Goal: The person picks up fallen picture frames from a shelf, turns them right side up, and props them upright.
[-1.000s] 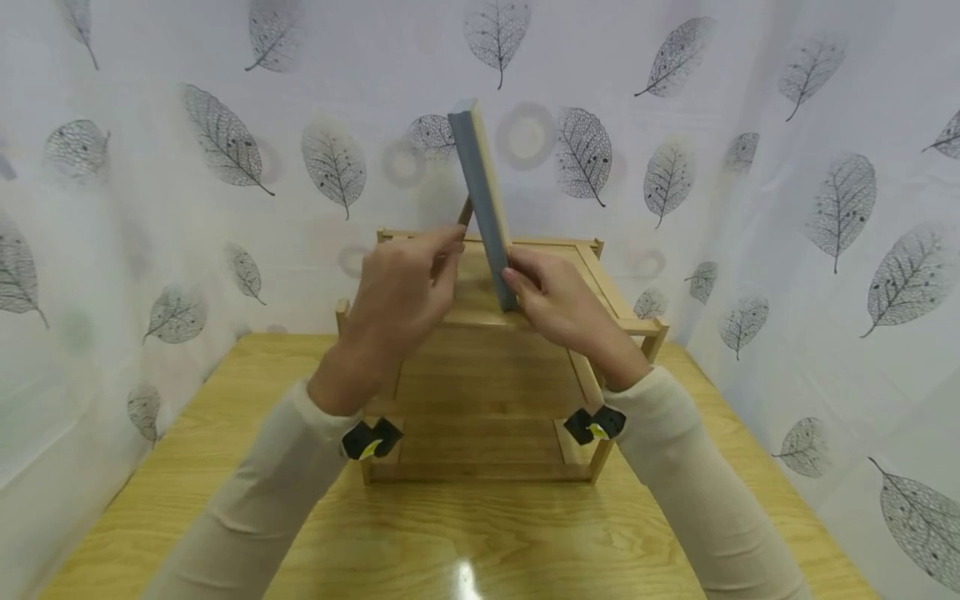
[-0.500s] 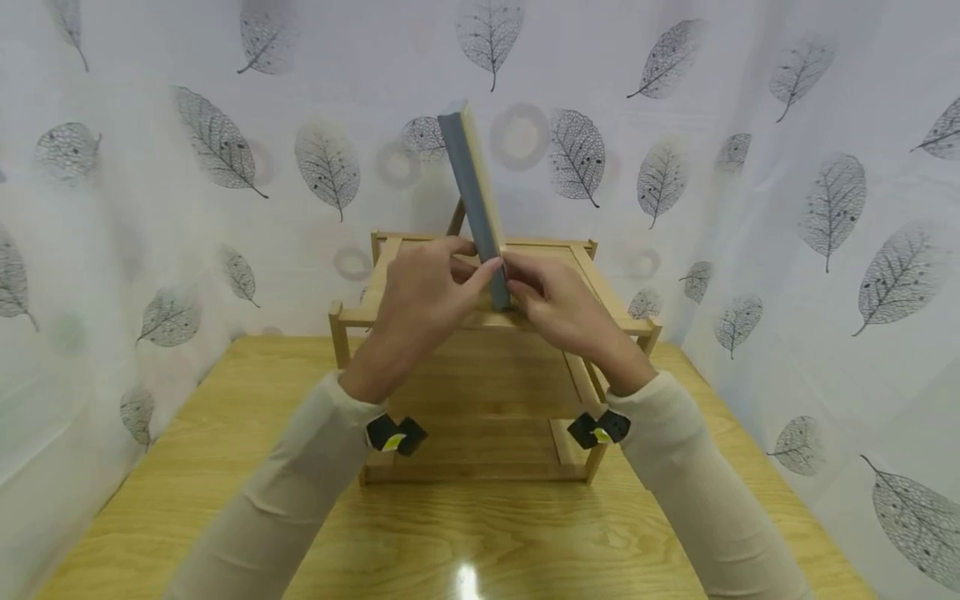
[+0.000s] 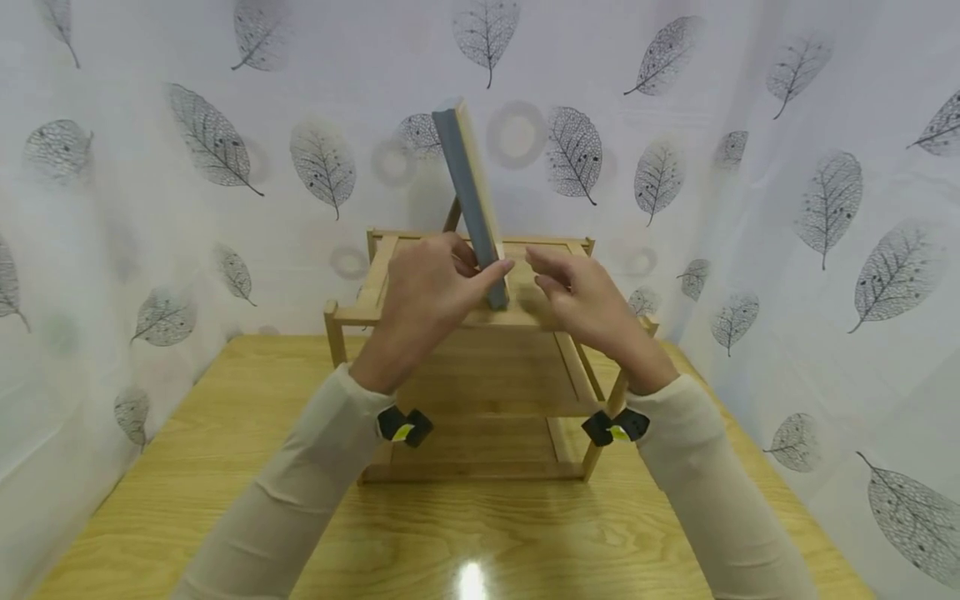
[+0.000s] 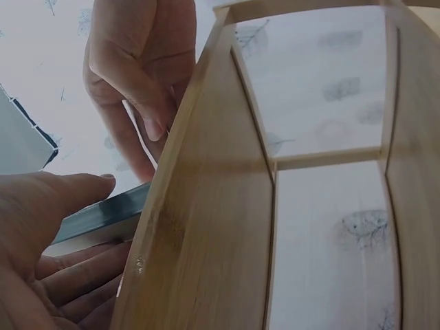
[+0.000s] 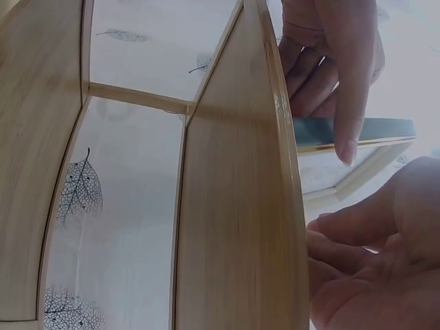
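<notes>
A grey-blue picture frame (image 3: 467, 187) stands nearly upright on top of a wooden shelf rack (image 3: 356, 317), leaning left, with its narrow edge facing me. Behind it a brown prop leg (image 3: 452, 215) slants down to the rack's top. My left hand (image 3: 429, 287) holds the frame low down, thumb across the near edge and fingers on its left side. In the left wrist view the frame's edge (image 4: 103, 212) shows between thumb and fingers. Just right of the frame, my right hand (image 3: 591, 304) hovers with loosely bent fingers, apart from it and holding nothing.
The rack has a lower shelf (image 3: 480, 442) and stands on a yellow wood-grain table (image 3: 262, 467). A white curtain (image 3: 720, 83) printed with grey leaves surrounds the table at the back and both sides. Slim rails and corner posts edge the rack's top.
My left hand has come from the prop leg behind onto the frame's lower part. My right hand has let go of the frame and drawn back to the right.
</notes>
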A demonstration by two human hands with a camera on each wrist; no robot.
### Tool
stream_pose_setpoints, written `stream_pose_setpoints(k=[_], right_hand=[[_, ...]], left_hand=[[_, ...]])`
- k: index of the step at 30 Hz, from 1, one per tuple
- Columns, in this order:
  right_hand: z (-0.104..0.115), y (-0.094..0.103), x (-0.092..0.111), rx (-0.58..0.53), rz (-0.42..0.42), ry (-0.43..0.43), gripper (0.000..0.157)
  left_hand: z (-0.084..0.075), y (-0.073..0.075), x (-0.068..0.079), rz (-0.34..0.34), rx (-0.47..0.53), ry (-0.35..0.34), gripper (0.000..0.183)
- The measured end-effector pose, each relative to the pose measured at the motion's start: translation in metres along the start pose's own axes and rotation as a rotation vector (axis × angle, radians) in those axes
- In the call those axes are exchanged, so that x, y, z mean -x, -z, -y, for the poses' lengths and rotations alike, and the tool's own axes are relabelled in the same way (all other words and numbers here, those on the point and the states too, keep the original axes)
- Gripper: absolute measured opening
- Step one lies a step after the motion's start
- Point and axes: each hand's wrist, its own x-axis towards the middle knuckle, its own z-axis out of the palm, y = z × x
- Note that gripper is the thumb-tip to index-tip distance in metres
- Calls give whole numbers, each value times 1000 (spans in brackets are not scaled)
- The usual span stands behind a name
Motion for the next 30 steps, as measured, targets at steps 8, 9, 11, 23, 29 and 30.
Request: stream_pose_setpoints(k=[8,9,11,23,29,30], right_hand=[[-1,2,0,-40,-7,-24,43],[-1,3,0,-40,-9,-25,43],[-1,3,0,-41,-10,-28,43],[-2,4,1,-52,-8,-35,43],[-4,5,1,-57,-7,-49,43],[-4,4,1,-58,-9,-50,43]], left_hand=[[2,-2,-2,-20,-19,-48,33],[2,-2,-2,-20,-16,-51,32],[2,-2,-2,-20,-13,-60,31],[3,3,0,-12,22,-45,30],[4,6,2,1,18,-21,33],[4,6,2,5,19,-19,33]])
